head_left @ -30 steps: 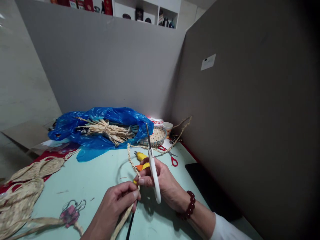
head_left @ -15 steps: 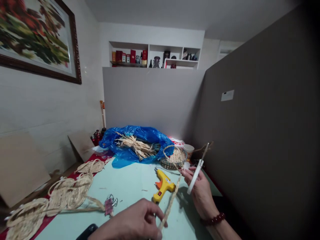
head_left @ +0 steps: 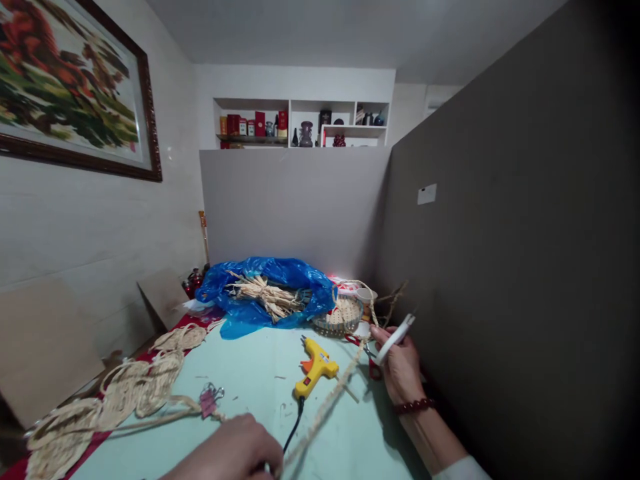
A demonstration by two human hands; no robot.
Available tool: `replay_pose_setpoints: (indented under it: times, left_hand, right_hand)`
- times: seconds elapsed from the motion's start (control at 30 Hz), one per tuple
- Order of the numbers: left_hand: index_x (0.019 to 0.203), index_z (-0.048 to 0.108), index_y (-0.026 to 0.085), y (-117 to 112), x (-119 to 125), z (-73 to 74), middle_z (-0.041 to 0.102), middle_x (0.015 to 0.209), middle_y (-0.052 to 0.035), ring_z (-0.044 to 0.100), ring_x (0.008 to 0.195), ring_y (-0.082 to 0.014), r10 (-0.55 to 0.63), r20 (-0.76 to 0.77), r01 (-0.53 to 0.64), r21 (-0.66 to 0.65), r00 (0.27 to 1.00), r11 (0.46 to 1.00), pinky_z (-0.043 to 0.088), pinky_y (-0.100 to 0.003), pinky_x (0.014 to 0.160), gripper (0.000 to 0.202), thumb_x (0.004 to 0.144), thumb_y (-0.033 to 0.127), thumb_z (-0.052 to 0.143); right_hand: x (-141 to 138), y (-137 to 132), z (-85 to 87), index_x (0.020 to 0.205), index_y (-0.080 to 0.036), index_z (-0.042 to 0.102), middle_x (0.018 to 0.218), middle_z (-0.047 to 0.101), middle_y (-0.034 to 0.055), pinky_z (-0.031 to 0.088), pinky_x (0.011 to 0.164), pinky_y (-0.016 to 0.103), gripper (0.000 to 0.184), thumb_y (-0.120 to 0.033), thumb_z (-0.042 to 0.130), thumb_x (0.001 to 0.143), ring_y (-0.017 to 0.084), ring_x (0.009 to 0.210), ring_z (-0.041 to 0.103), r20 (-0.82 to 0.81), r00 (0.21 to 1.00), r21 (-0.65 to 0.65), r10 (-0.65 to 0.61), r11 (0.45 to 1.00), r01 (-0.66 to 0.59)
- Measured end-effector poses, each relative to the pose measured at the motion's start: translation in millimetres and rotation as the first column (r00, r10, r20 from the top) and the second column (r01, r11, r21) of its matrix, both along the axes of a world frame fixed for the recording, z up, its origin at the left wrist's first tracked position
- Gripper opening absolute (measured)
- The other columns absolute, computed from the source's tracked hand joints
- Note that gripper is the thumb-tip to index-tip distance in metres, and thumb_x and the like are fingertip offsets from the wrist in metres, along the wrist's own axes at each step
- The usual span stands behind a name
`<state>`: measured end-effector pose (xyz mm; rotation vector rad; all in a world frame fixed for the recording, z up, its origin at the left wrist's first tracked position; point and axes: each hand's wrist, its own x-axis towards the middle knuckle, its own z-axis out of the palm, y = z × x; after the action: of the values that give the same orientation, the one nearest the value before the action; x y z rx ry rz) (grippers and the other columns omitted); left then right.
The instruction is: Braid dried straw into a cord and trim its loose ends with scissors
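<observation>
A braided straw cord (head_left: 329, 402) runs slantwise over the pale green tabletop between my two hands. My right hand (head_left: 400, 363) pinches its far part between thumb and fingers, and a white-handled tool (head_left: 395, 340) with a thin metal tip also rests in this hand. At the bottom edge, my left hand (head_left: 240, 450) is curled around the near end of the cord; its fingertips are partly cut off. Between the hands lies a yellow glue gun (head_left: 313, 368), its black cable trailing toward me. Red-handled scissors (head_left: 375, 369) lie beside my right hand, partly hidden by it.
Behind is a blue plastic bag (head_left: 273, 265) with a bundle of dry straw (head_left: 265, 293). A small woven basket (head_left: 337, 319) stands near a pale cup (head_left: 367, 295). Coiled braided pieces (head_left: 125, 390) and a pink clip (head_left: 208, 403) lie at left. A grey partition (head_left: 480, 220) rises at right.
My left hand has moved left and down toward the bottom edge, with a longer stretch of cord showing between the hands. The scissors have come into view, and the white-handled tool tilts further right.
</observation>
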<state>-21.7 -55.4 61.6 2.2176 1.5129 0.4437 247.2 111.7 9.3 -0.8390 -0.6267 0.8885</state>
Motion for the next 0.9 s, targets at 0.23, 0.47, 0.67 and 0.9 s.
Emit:
replay_pose_setpoints:
  times: [0.23, 0.47, 0.67, 0.9]
  left_hand:
    - [0.079, 0.07, 0.021, 59, 4, 77.1, 0.068, 0.072, -0.0052, 0.061, 0.069, -0.0224, 0.188, -0.093, -0.122, 0.478, 0.978, 0.87, 0.041, -0.03, 0.065, 0.032, 0.078, 0.01, 0.04]
    - [0.106, 0.069, 0.015, 124, 32, 89.5, 0.072, 0.1, -0.0108, 0.064, 0.098, -0.0249, 0.154, -0.03, -0.08, 0.75, 0.988, 0.657, 0.045, -0.039, 0.09, 0.039, 0.084, 0.004, 0.038]
    - [0.117, 0.06, 0.018, 170, 22, 64.8, 0.061, 0.126, -0.0088, 0.058, 0.115, -0.0262, 0.186, 0.046, -0.149, 0.795, 0.981, 0.588, 0.047, -0.051, 0.095, 0.028, 0.091, 0.026, 0.058]
    - [0.105, 0.072, 0.016, 148, -20, -16.7, 0.072, 0.105, -0.0163, 0.064, 0.106, -0.033, 0.26, -0.298, -0.092, 0.478, 0.919, 0.874, 0.048, -0.054, 0.087, 0.039, 0.088, 0.003, 0.04]
  right_hand:
    - [-5, -2, 5.2, 0.089, -0.014, 0.056, 0.078, 0.065, -0.0019, 0.052, 0.062, 0.025, 0.025, -0.016, 0.076, 0.073, 0.012, 0.068, 0.063, 0.02, 0.999, 0.042, 0.038, 0.998, -0.039]
    - [-8, -7, 10.1, 0.083, -0.017, 0.053, 0.074, 0.063, -0.0035, 0.05, 0.058, 0.024, 0.034, -0.023, 0.081, 0.065, 0.012, 0.062, 0.061, 0.04, 0.998, 0.048, 0.049, 0.998, -0.051]
    - [-9, -8, 9.5, 0.084, -0.02, 0.05, 0.074, 0.064, -0.002, 0.047, 0.057, 0.023, 0.045, -0.028, 0.084, 0.055, 0.013, 0.063, 0.06, 0.04, 0.997, 0.024, 0.067, 0.997, -0.068]
    - [-22, -20, 10.3, 0.087, -0.02, 0.05, 0.075, 0.061, -0.0034, 0.045, 0.062, 0.024, 0.046, -0.028, 0.084, 0.057, 0.012, 0.066, 0.058, 0.048, 0.979, -0.03, 0.197, 0.98, -0.196]
